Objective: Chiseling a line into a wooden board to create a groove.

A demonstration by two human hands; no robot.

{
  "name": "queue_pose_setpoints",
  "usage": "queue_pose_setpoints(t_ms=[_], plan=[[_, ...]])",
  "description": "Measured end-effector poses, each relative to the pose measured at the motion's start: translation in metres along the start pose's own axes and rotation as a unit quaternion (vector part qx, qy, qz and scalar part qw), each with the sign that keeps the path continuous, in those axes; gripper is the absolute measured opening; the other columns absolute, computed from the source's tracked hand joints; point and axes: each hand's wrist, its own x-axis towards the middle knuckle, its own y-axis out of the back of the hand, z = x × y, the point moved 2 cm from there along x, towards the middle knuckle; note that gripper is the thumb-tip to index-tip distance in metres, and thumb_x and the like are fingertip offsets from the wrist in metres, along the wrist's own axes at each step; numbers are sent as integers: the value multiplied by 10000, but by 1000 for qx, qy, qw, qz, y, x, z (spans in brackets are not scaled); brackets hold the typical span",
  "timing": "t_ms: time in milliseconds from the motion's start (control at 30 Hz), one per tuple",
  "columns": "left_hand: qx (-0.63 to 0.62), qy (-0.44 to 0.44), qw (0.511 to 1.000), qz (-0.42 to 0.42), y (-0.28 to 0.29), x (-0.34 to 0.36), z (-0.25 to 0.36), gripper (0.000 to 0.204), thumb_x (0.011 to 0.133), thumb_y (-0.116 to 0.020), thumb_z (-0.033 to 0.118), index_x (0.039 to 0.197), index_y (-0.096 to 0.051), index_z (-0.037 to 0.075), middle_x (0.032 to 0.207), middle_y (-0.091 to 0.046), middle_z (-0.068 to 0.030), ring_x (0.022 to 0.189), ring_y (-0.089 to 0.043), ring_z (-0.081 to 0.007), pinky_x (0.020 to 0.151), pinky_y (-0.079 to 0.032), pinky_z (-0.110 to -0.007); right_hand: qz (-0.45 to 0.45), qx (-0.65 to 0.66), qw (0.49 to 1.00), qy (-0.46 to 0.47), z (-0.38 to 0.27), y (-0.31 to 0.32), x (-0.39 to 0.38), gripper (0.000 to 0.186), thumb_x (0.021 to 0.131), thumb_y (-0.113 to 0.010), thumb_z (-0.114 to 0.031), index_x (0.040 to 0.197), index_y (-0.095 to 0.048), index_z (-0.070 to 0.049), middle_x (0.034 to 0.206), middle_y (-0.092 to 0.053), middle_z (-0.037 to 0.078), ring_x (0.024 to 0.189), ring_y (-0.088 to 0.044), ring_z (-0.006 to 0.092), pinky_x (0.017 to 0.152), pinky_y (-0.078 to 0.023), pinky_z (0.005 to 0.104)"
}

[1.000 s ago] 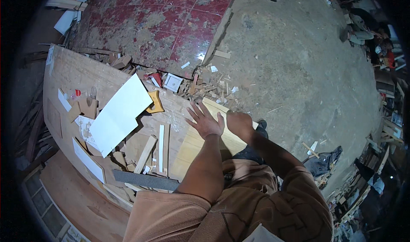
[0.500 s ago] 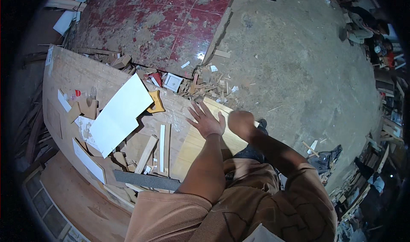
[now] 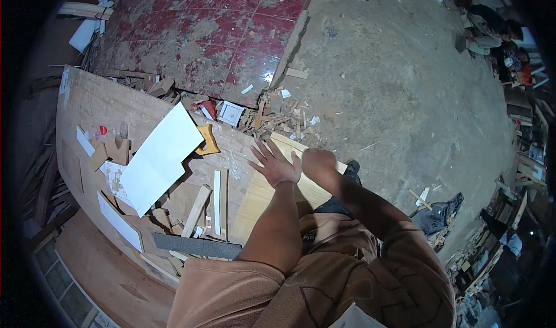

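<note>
My left hand [image 3: 279, 167] lies flat with its fingers spread on a pale yellow wooden board [image 3: 253, 203] at the workbench's right end. Just right of it, my right hand [image 3: 319, 165] is closed in a fist over the board's right edge. Whatever the fist holds, if anything, is hidden beneath the fingers. To the left of my hands, a white panel [image 3: 156, 163] with a notched edge lies on the bench, and the yellow handle [image 3: 208, 141] of what looks like a handsaw sticks out from under it.
Wood strips [image 3: 197, 211] and a long grey bar [image 3: 197, 246] lie on the bench [image 3: 116, 76]. Offcuts [image 3: 281, 119] litter the floor beyond it. Red tiles [image 3: 214, 30] meet a grey concrete floor [image 3: 394, 79]. A person [image 3: 486, 30] is at the far right.
The whole view has shifted slightly. My left hand stays flat on the board and my right fist stays closed beside it, with little visible movement.
</note>
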Motion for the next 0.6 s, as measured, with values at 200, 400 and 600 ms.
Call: queue_pose_setpoints(t_ms=[200, 400, 600], plan=[[2, 5, 1000, 1, 3, 2, 1, 964, 845, -505, 517, 1563, -69, 43, 1618, -53, -242, 1495, 12, -435, 1144, 5, -677, 57, -5, 997, 43, 28, -1, -39, 157, 831, -560, -159, 830, -688, -68, 778, -709, 145, 719, -713, 312, 589, -548, 432], [4, -5, 1000, 27, -2, 1, 0, 979, 833, -530, 509, 1561, -76, 38, 1616, -52, -247, 1494, 7, -437, 1144, 9, -676, 67, -90, 990, 90, 32, 5, -75, 135, 812, -570, -166, 780, -680, -95, 717, -687, 133, 660, -698, 283, 545, -529, 408], [-21, -23, 999, 39, -2, 3, 4, 967, 828, -537, 455, 1558, -72, 24, 1603, -68, -281, 1484, -18, -465, 1131, -7, -689, 82, 16, 997, 1, 13, -13, 2, 161, 818, -565, -140, 820, -703, -57, 768, -715, 165, 705, -724, 312, 565, -560, 414]])
